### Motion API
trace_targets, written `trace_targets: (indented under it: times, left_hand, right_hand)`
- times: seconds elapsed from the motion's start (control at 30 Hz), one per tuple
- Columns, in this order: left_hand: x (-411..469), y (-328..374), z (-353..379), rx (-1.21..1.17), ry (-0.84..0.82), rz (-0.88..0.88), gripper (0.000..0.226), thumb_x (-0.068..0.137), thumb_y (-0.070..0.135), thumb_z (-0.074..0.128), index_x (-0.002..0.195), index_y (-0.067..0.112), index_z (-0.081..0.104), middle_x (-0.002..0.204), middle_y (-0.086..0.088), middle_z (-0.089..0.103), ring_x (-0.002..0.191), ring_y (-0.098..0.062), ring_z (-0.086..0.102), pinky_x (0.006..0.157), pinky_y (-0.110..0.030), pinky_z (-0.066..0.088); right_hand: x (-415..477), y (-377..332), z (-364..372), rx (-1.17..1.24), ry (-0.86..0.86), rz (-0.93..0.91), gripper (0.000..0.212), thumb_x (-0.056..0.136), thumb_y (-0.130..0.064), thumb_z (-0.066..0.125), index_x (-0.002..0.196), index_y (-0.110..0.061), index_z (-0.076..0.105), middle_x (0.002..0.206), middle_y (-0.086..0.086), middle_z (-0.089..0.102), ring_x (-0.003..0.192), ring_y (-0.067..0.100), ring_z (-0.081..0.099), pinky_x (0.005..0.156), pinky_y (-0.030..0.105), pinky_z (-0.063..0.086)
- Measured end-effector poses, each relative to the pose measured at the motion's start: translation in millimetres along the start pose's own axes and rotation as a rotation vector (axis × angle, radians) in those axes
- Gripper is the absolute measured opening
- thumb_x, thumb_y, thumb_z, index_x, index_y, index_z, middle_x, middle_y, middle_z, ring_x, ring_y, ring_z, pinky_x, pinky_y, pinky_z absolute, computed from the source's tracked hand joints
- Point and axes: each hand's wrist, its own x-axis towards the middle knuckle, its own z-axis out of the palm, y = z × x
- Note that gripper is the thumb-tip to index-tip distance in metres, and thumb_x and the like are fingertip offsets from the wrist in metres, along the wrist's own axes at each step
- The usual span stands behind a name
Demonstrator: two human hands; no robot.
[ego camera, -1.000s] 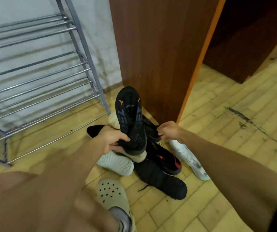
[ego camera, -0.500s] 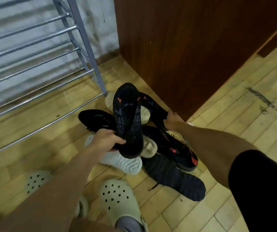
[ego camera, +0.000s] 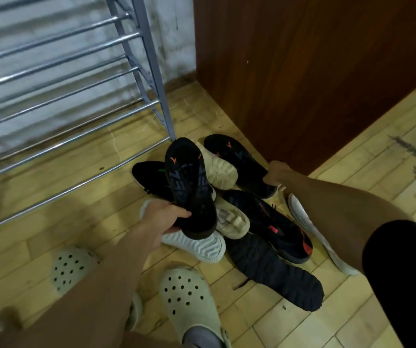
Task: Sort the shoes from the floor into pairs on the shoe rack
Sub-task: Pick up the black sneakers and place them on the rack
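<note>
Your right grip (ego camera: pixel 276 173) has shifted to clasp the second black shoe (ego camera: pixel 237 159) by the wooden panel (ego camera: pixel 302 71), while your left grip (ego camera: pixel 166 217) holds the first black shoe (ego camera: pixel 189 187) sole-up above the floor pile (ego camera: pixel 272 267); judged one pair ready for the shoe rack (ego camera: pixel 149 64).

Bare forearms (ego camera: pixel 116 280), black sleeve (ego camera: pixel 402 272) on the right, pale perforated clogs (ego camera: pixel 186 295), grey sock (ego camera: pixel 201 337)

Grips a black shoe (ego camera: pixel 189 187), sole up, in the left hand (ego camera: pixel 163 218); holds the heel of a matching shoe (ego camera: pixel 239 162) with the right hand (ego camera: pixel 276 173), over a pile of shoes (ego camera: pixel 264 229) on the floor (ego camera: pixel 76 197) beside the shoe rack (ego camera: pixel 151 59).
</note>
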Motion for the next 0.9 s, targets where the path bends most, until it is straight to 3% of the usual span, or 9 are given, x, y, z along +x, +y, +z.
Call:
trace_targets:
  times: [0.07, 0.17, 0.4, 0.47, 0.53, 0.63, 0.7, 0.8, 0.9]
  left_hand:
    - [-4, 0, -1, -0.012, 0.046, -0.014, 0.019, 0.077, 0.0, 0.071, 0.095, 0.007, 0.068, 0.097, -0.01, 0.069, 0.086, -0.019, 0.064, 0.06, -0.025, 0.052]
    - [-13, 2, 1, -0.038, 0.084, -0.043, 0.012, 0.077, -0.001, 0.07, 0.081, 0.009, 0.064, 0.085, -0.008, 0.065, 0.076, -0.017, 0.061, 0.056, -0.026, 0.05]
    - [-43, 2, 2, -0.142, 0.105, -0.112, 0.02, 0.083, -0.001, 0.064, 0.102, 0.004, 0.059, 0.092, -0.01, 0.059, 0.071, -0.017, 0.055, 0.055, -0.024, 0.045]
    - [-51, 3, 4, -0.2, 0.116, -0.117, 0.019, 0.084, 0.0, 0.063, 0.102, 0.005, 0.057, 0.09, -0.009, 0.058, 0.075, -0.018, 0.056, 0.063, -0.026, 0.049]
    - [-58, 5, 5, -0.244, 0.135, -0.113, 0.021, 0.086, 0.001, 0.062, 0.106, 0.003, 0.056, 0.102, -0.011, 0.057, 0.092, -0.024, 0.059, 0.075, -0.029, 0.049]
    - [-58, 12, 2, -0.308, 0.207, -0.074, 0.038, 0.082, -0.001, 0.064, 0.119, -0.001, 0.056, 0.118, -0.016, 0.06, 0.099, -0.028, 0.06, 0.06, -0.029, 0.051]
    - [-52, 22, -4, -0.332, 0.238, -0.062, 0.036, 0.084, -0.003, 0.062, 0.119, -0.001, 0.056, 0.12, -0.017, 0.06, 0.096, -0.027, 0.058, 0.066, -0.03, 0.051]
    - [-36, 37, -16, -0.333, 0.284, -0.054, 0.021, 0.087, -0.004, 0.059, 0.107, -0.001, 0.057, 0.108, -0.015, 0.057, 0.098, -0.027, 0.057, 0.082, -0.034, 0.049]
    - [-15, 45, -31, -0.353, 0.365, -0.046, 0.014, 0.083, -0.007, 0.062, 0.085, 0.002, 0.051, 0.095, -0.013, 0.055, 0.086, -0.029, 0.057, 0.064, -0.034, 0.05]
  right_hand:
    - [-14, -4, -6, 0.029, -0.011, -0.017, 0.053, 0.091, -0.014, 0.058, 0.136, 0.005, 0.038, 0.121, 0.019, 0.053, 0.097, 0.03, 0.058, 0.091, 0.042, 0.054]
    - [-35, -9, -13, 0.031, -0.011, -0.026, 0.058, 0.085, -0.011, 0.067, 0.133, 0.005, 0.039, 0.125, 0.02, 0.054, 0.097, 0.032, 0.065, 0.087, 0.044, 0.056]
    - [-71, 7, -43, 0.217, 0.079, -0.057, 0.036, 0.078, -0.012, 0.074, 0.105, 0.005, 0.056, 0.096, 0.023, 0.066, 0.071, 0.034, 0.073, 0.071, 0.047, 0.061]
    - [-79, 15, -46, 0.378, 0.058, -0.058, 0.035, 0.078, -0.009, 0.074, 0.106, 0.008, 0.06, 0.095, 0.025, 0.067, 0.072, 0.035, 0.072, 0.071, 0.047, 0.061]
    - [-87, 15, -47, 0.489, 0.058, -0.103, 0.043, 0.077, -0.006, 0.075, 0.116, 0.007, 0.06, 0.103, 0.024, 0.067, 0.078, 0.034, 0.072, 0.072, 0.046, 0.061]
    - [-97, -1, -44, 0.563, -0.012, -0.196, 0.054, 0.077, -0.003, 0.074, 0.127, 0.001, 0.055, 0.112, 0.022, 0.066, 0.086, 0.034, 0.071, 0.078, 0.047, 0.06]
    - [-97, -20, -43, 0.586, -0.079, -0.222, 0.052, 0.077, -0.001, 0.074, 0.126, 0.003, 0.056, 0.11, 0.021, 0.066, 0.089, 0.035, 0.07, 0.08, 0.048, 0.059]
    - [-91, -56, -36, 0.603, -0.142, -0.237, 0.046, 0.077, 0.001, 0.074, 0.12, 0.007, 0.057, 0.115, 0.021, 0.064, 0.091, 0.035, 0.069, 0.079, 0.046, 0.059]
    - [-78, -91, -26, 0.641, -0.198, -0.232, 0.029, 0.08, -0.001, 0.071, 0.106, 0.008, 0.062, 0.109, 0.017, 0.066, 0.086, 0.034, 0.07, 0.07, 0.042, 0.061]
